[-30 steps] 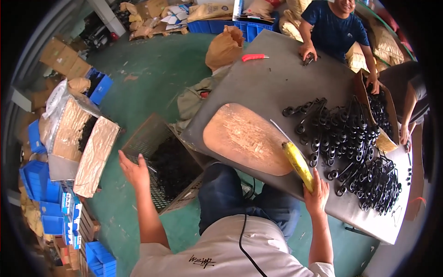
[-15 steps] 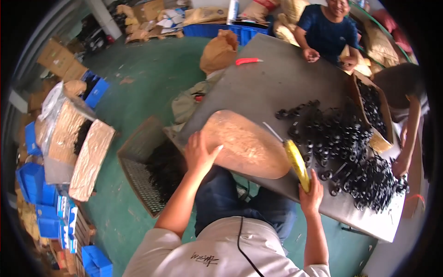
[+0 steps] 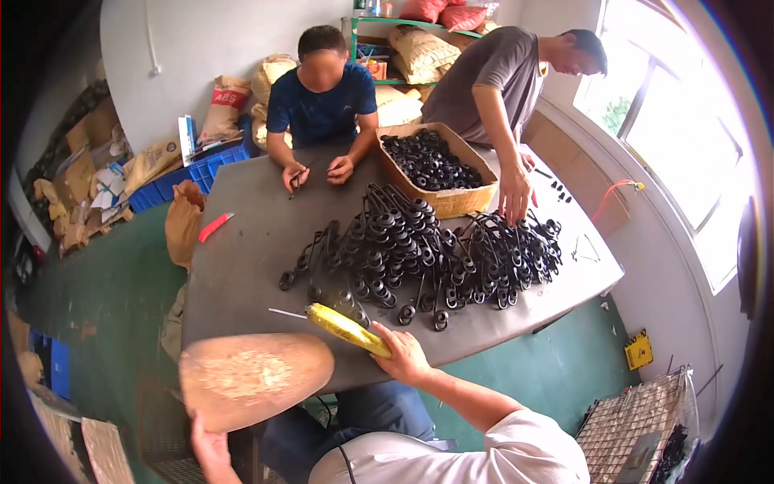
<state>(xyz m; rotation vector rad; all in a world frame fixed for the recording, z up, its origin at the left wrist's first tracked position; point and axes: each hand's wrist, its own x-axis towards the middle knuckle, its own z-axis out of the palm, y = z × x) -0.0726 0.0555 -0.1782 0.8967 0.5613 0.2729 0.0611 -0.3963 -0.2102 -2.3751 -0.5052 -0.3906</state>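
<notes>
Left hand point(image 3: 210, 448): from well apart to brown board's point(image 3: 258, 375) near edge
View: swung right, window point(image 3: 673, 121) now in

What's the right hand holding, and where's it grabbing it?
The right hand holds a tool by the end of its yellow handle farthest from the thin rod.

Yellow-handled tool point(image 3: 347, 329), thin metal shaft pointing left, in right hand point(image 3: 405, 356); rounded brown board point(image 3: 256, 376), middle scuffed, near tool.

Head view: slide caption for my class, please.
Right hand grips a yellow-handled tool, left hand at the edge of a brown board, near piled black ring-ended parts.
</notes>
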